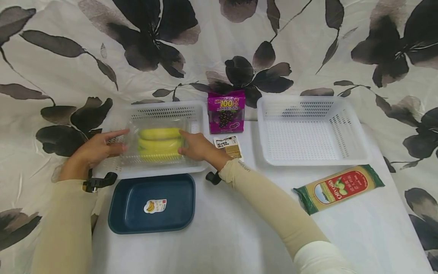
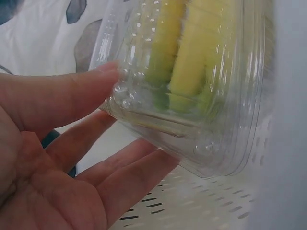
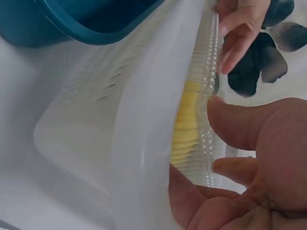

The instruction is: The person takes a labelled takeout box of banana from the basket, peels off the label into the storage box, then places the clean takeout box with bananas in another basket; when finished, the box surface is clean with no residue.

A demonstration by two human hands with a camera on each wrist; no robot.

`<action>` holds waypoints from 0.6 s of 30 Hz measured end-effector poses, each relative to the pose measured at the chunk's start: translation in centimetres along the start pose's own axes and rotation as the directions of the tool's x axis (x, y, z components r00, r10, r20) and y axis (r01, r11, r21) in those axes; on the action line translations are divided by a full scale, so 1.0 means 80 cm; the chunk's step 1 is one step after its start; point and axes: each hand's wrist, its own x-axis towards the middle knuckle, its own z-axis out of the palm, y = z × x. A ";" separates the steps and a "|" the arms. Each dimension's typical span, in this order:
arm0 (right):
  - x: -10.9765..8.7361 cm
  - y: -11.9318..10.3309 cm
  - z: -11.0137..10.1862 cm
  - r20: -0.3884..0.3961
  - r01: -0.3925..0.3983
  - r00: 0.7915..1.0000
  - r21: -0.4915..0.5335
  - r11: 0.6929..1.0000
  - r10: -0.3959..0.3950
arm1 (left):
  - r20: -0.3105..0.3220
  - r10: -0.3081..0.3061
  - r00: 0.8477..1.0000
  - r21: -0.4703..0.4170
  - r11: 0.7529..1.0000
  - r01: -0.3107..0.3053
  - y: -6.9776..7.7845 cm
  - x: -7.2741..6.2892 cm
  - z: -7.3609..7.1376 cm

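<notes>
A clear plastic box of bananas (image 1: 160, 139) is at the left white basket (image 1: 202, 114), between both hands. My left hand (image 1: 99, 149) holds the box's left end. In the left wrist view its thumb lies on the lid of the clear box (image 2: 201, 129) and its fingers are beneath. On the opposite end, my right hand (image 1: 198, 147) grips the box with thumb and fingers. The right wrist view shows the right hand (image 3: 249, 163) reaching past the basket's rim (image 3: 148, 110), which partly hides the bananas (image 3: 186, 129). How far the box is off the basket's bottom, I cannot tell.
A blue tray (image 1: 119, 224) with a banana sticker (image 1: 155, 206) lies in front. Right of the basket stand a purple candy box (image 1: 226, 112) and a small brown-and-white packet (image 1: 228, 147). Farther right are another white basket (image 1: 308, 161) and a pasta packet (image 1: 340, 188).
</notes>
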 end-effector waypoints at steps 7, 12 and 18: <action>0.000 -0.005 0.002 0.001 -0.025 1.000 -0.010 1.000 0.025 | 0.008 -0.025 1.000 -0.027 0.999 0.026 0.003 -0.002 0.000; 0.001 -0.006 0.003 -0.008 -0.049 0.999 0.016 0.999 0.049 | 0.019 -0.029 0.999 -0.037 0.999 0.029 0.005 -0.006 0.002; 0.001 -0.005 0.005 -0.031 -0.052 0.998 0.029 0.998 0.053 | 0.019 -0.032 0.999 -0.044 0.998 0.033 0.007 -0.008 0.005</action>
